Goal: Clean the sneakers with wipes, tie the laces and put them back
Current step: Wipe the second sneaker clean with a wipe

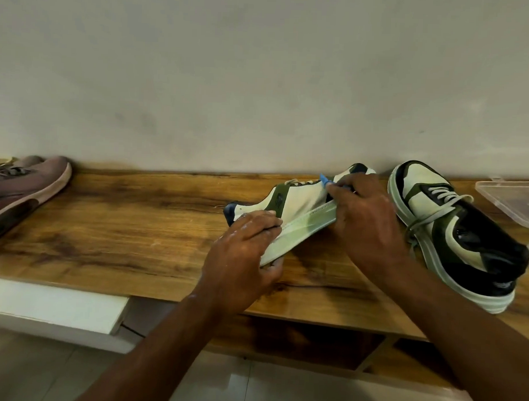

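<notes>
The left hand gripped the tilted sneaker by its heel to steady it, while the right hand pinched a blue wipe against its side.

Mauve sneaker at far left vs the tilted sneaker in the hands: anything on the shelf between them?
Nothing: in the head view, only bare wooden shelf lies between the mauve sneaker and the held sneaker.

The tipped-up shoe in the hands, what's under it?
Under the tipped sneaker is the wooden shelf. The left hand hides the spot below its heel.
</notes>
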A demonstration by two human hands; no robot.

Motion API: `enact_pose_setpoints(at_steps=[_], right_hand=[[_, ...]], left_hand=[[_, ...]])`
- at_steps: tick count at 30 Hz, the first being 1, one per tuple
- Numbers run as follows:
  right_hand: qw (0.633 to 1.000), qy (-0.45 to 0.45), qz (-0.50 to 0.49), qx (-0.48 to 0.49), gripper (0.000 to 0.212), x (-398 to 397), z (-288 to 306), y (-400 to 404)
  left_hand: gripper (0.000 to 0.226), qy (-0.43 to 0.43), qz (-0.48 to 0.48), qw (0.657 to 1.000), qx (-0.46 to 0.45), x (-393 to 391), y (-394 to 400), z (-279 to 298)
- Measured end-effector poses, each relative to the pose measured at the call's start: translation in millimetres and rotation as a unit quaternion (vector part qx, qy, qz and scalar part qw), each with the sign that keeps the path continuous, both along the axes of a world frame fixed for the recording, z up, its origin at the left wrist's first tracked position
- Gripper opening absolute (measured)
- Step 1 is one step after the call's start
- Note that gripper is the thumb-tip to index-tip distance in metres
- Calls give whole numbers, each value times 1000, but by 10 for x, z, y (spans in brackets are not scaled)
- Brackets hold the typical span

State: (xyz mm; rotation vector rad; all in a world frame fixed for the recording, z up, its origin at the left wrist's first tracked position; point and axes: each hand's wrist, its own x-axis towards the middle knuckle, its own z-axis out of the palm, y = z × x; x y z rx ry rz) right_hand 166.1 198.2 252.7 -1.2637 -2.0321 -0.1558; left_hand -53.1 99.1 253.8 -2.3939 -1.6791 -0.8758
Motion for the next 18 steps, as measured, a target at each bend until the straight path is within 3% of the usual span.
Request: enact_pose_setpoints(at_steps=[5, 9, 11, 15, 18], right_hand=[[1000, 25, -9, 1, 37, -155, -20, -122], [995, -47, 84, -32, 63, -309, -31, -402], [992, -74, 103, -23, 63, -231, -3, -349], [1000, 9, 17, 13, 38, 87, 4, 33], [996, 87, -28, 6, 35, 251, -8, 225]], left_hand=[[49, 18, -3, 1000, 16, 28, 3, -55], [51, 38, 3, 999, 8, 18, 7, -63], [51, 38, 2, 999, 7, 6, 12, -55], [50, 34, -5, 999, 6, 13, 7, -37], [51, 40, -14, 999, 7, 8, -3, -41]])
